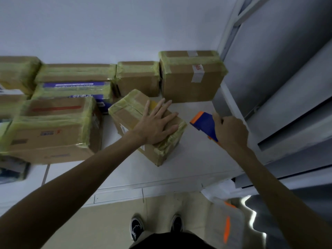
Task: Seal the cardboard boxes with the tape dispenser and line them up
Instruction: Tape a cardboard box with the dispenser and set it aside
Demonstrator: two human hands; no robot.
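- The small brown cardboard box bound in yellowish tape [125,115] lies near the middle of the white tabletop [188,159]. It is turned askew to the boxes behind it and seems to stand apart from them.
- The left hand [156,123] lies flat on top of that box, fingers straight and spread, pressing rather than grasping.
- The right hand [230,132] has its fingers curled round the blue and orange plastic tape dispenser [204,123]. The dispenser hangs just beside the box's right corner without touching it, and no tape shows running between the two.
- Against the white wall [125,24] stand a tall brown box with a grey strip of tape [192,81] and, just beside it on the left, a smaller brown box [138,79].
- Further left lie a flat brown box [75,72], a blue-printed carton [71,88] and a large brown box with a red stripe [53,126]. All are edged in the same yellowish tape.
- A grey metal cabinet [278,69] closes off the right side.
- Yellowish tape already covers the small box's edges, so sealing looks finished or nearly so. The step in hand is probably the turn from taping to lining up.
- The next move likely calls for the flat hand to turn the box square and slide it toward the wall, into line with the others, while the dispenser is kept clear.
- I cannot tell whether a seam remains open. If one does, the dispenser must first come down onto the top while the left hand steadies the box.
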